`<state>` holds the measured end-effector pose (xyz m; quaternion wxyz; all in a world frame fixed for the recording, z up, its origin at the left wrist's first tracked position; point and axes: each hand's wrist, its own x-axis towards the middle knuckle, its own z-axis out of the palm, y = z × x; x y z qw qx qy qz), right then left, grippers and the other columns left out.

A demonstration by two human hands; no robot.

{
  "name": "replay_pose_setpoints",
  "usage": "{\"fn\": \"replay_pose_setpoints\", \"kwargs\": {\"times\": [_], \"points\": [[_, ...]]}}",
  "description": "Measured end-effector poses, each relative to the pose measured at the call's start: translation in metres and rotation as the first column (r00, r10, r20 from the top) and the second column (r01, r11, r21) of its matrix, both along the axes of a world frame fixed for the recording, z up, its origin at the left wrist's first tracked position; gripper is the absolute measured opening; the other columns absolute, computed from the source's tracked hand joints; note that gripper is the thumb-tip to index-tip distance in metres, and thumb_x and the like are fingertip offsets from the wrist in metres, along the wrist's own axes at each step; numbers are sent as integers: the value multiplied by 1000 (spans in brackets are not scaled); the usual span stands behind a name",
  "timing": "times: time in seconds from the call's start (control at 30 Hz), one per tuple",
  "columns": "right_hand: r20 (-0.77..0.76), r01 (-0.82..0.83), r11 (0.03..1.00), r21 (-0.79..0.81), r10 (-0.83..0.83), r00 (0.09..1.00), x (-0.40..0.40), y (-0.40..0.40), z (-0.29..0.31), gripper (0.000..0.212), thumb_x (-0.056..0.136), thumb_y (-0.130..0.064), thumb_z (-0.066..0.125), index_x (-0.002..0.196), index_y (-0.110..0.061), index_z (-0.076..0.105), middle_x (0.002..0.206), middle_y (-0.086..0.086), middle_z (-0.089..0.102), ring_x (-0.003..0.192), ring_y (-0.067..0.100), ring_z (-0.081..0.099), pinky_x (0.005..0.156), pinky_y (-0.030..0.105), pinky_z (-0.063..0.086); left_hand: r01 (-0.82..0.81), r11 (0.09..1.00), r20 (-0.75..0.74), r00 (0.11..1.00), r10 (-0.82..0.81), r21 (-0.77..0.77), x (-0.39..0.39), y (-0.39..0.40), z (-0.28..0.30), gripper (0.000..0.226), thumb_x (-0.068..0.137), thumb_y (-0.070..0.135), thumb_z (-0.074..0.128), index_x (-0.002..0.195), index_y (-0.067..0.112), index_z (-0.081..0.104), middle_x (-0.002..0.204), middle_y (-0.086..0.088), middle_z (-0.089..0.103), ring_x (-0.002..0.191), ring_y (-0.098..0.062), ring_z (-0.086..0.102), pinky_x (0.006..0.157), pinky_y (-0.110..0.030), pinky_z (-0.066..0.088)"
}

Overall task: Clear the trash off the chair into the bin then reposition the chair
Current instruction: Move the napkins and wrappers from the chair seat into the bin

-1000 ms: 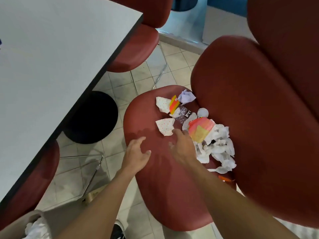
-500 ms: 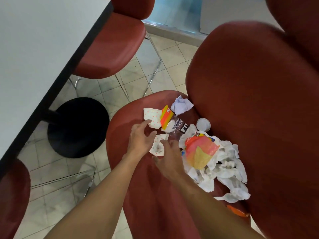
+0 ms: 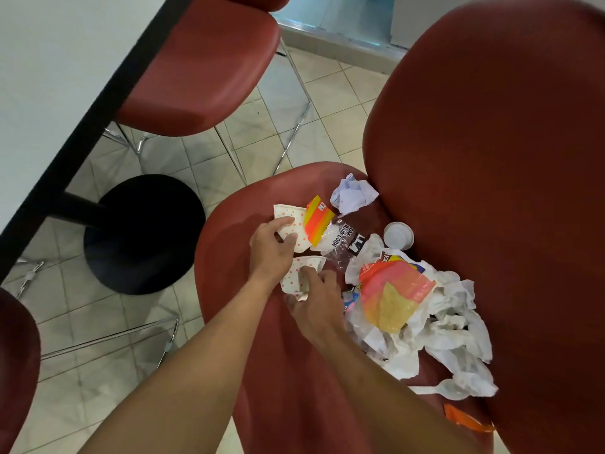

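A red chair [image 3: 229, 231] holds a heap of trash on its seat. My left hand [image 3: 273, 249] pinches a dotted paper piece [image 3: 296, 224] at the seat's far left. My right hand [image 3: 316, 301] grips a second dotted paper piece [image 3: 299, 276] just below it. Beside them lie an orange-yellow wrapper [image 3: 317, 221], a crumpled white paper ball [image 3: 352, 193], a clear printed plastic wrapper [image 3: 343, 244], a small white cup [image 3: 397, 235], a pink-orange wrapper [image 3: 393, 291] and crumpled white tissues [image 3: 455, 329]. No bin is in view.
The chair's tall backrest [image 3: 491, 158] rises on the right. A white table [image 3: 49, 77] with a black round base [image 3: 144, 234] stands at left. Another red chair [image 3: 199, 67] is tucked under it, and a third red seat [image 3: 16, 355] shows at the lower left. The floor is tiled.
Both hands moved forward from the bare front of the seat onto the dotted paper pieces and closed on them. The view has shifted closer to the chair.
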<state>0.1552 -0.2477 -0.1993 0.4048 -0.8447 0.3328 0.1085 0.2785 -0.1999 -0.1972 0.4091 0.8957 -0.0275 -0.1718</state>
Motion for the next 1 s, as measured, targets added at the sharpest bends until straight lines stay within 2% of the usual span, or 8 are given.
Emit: {"fn": "replay_pose_setpoints", "kwargs": {"times": [0.1, 0.23, 0.37, 0.6, 0.73, 0.9, 1.0], "points": [[9, 53, 998, -16, -53, 999, -5, 5, 6, 39, 77, -36, 66, 114, -24, 58, 116, 6, 45, 108, 29, 50, 92, 40, 47, -47, 999, -4, 999, 47, -5, -5, 9, 8, 26, 81, 14, 70, 106, 23, 72, 104, 3, 65, 91, -15, 59, 87, -25, 46], [-7, 60, 998, -22, -60, 998, -16, 10, 25, 40, 79, -38, 63, 115, -24, 58, 117, 4, 46, 110, 26, 50, 90, 40, 48, -66, 998, 6, 998, 66, -19, -19, 31, 29, 25, 81, 12, 69, 105, 21, 72, 102, 5, 63, 94, -12, 59, 87, -25, 47], [-17, 39, 998, -43, -40, 999, -32, 20, 52, 40, 80, -40, 63, 116, -24, 58, 117, 4, 46, 112, 25, 48, 95, 41, 44, -95, 994, 23, 995, 97, -48, -42, 62, 56, 25, 80, 10, 69, 103, 20, 73, 101, 4, 64, 85, -8, 58, 84, -22, 47], [21, 40, 994, -97, -38, 999, -63, 47, 110, 44, 78, -35, 67, 118, -17, 62, 115, 11, 51, 110, 27, 48, 92, 31, 40, -113, 992, 14, 993, 114, -52, -91, 126, 100, 25, 83, 13, 67, 104, 24, 71, 102, 4, 63, 86, -7, 58, 85, -22, 47], [18, 29, 997, -67, -28, 999, -90, 74, 146, 46, 80, -36, 65, 121, -18, 59, 116, 10, 47, 110, 27, 49, 96, 37, 45, -141, 987, -8, 990, 141, -74, -127, 166, 131, 24, 83, 14, 67, 105, 23, 71, 107, 4, 64, 92, -9, 61, 89, -31, 51], [22, 11, 998, -64, -9, 1000, -123, 111, 180, 46, 78, -38, 65, 120, -20, 60, 116, 10, 49, 105, 30, 53, 94, 41, 47, -200, 977, -10, 980, 200, -73, -174, 217, 162, 23, 83, 13, 66, 103, 23, 71, 107, 1, 65, 84, -8, 58, 78, -21, 46], [29, -3, 998, -58, 5, 1000, -142, 141, 199, 45, 77, -39, 64, 119, -23, 60, 115, 8, 49, 104, 29, 54, 94, 40, 47, -235, 970, -38, 972, 233, -55, -202, 256, 175, 24, 81, 17, 67, 103, 28, 70, 108, 4, 65, 86, -14, 60, 84, -31, 51]]}}
